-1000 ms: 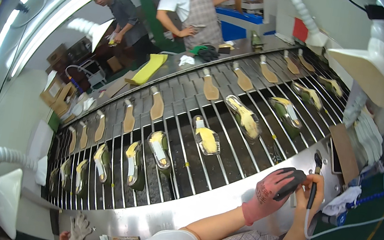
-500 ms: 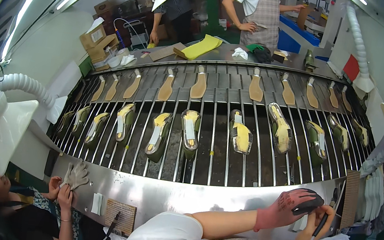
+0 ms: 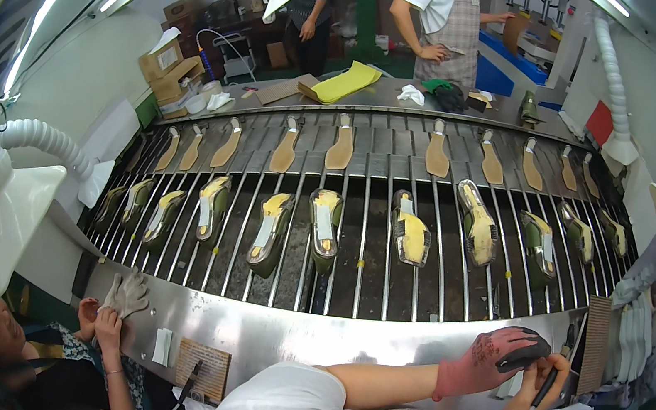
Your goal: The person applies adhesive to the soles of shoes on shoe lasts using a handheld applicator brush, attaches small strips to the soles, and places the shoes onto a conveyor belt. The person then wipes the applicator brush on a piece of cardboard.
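Observation:
My left hand (image 3: 495,356), in a pink and black glove, reaches over the right part of the near metal ledge. Its fingers are curled down next to my right hand; whatever they hold, if anything, is hidden. My right hand (image 3: 545,378) is bare and grips a black pen-shaped tool (image 3: 545,389) with a thin white tube trailing from it. Ahead of both hands, a row of green shoe uppers on lasts (image 3: 323,229) lies bottom up on metal rods, their undersides partly yellow. Behind these is a row of tan shoe soles (image 3: 437,155).
A seated person (image 3: 109,334) works at my left by a pale glove (image 3: 129,294). Corrugated pads (image 3: 203,368) flank me. White duct hoods (image 3: 16,220) hang at the sides. Across the conveyor, yellow sheets (image 3: 347,83) and gloves lie on a bench, with two people behind it.
At the far left, the person in the dark shirt has straightened up and moved right, away from the bench. My hands have barely shifted, still close together over the ledge.

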Action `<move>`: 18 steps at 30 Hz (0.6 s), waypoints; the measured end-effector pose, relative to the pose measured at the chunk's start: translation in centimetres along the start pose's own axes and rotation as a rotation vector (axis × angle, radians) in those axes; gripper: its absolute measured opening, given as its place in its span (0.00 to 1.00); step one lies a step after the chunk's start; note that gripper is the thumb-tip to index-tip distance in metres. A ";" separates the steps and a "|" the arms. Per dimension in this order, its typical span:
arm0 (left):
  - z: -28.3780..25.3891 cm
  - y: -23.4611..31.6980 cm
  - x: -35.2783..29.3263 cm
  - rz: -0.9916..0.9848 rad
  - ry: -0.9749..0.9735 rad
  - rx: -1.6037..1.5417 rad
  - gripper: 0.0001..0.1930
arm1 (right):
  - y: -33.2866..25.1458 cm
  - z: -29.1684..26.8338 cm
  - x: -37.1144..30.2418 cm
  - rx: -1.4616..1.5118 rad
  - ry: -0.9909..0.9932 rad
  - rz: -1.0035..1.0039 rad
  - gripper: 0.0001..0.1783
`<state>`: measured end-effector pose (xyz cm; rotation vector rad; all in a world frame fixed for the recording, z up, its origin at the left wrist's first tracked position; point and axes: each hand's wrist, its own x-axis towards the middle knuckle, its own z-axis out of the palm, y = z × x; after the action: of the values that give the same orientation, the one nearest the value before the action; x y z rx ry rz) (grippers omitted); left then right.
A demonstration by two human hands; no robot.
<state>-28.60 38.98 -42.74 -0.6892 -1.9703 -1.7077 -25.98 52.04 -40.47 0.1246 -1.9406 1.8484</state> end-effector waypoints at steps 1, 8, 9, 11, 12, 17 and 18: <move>0.2 0.3 -0.2 -0.017 0.005 0.029 0.24 | 0.0 0.0 0.0 -0.004 0.003 -0.017 0.13; 0.7 1.1 -0.7 0.007 0.032 0.096 0.23 | 0.0 -0.1 -0.3 0.023 0.038 -0.019 0.16; 0.7 1.0 -0.6 0.021 0.036 0.097 0.23 | 0.0 -0.1 -0.2 0.054 0.032 -0.005 0.16; 0.6 1.0 -0.5 0.024 0.039 0.089 0.23 | 0.2 -0.1 -0.2 0.007 0.048 -0.021 0.16; 0.5 1.0 -0.5 0.022 0.042 0.085 0.23 | 0.3 -0.1 -0.3 0.009 0.049 -0.036 0.16; 0.4 1.0 -0.6 0.006 0.018 0.062 0.22 | 0.5 0.0 -0.2 -0.041 0.058 -0.116 0.16; 0.4 1.0 -0.6 0.000 0.022 0.056 0.22 | 0.4 0.0 -0.2 -0.041 0.057 -0.124 0.16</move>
<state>-27.53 39.39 -42.43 -0.6480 -1.9953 -1.6464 -25.94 52.01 -40.89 0.1728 -1.8869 1.7133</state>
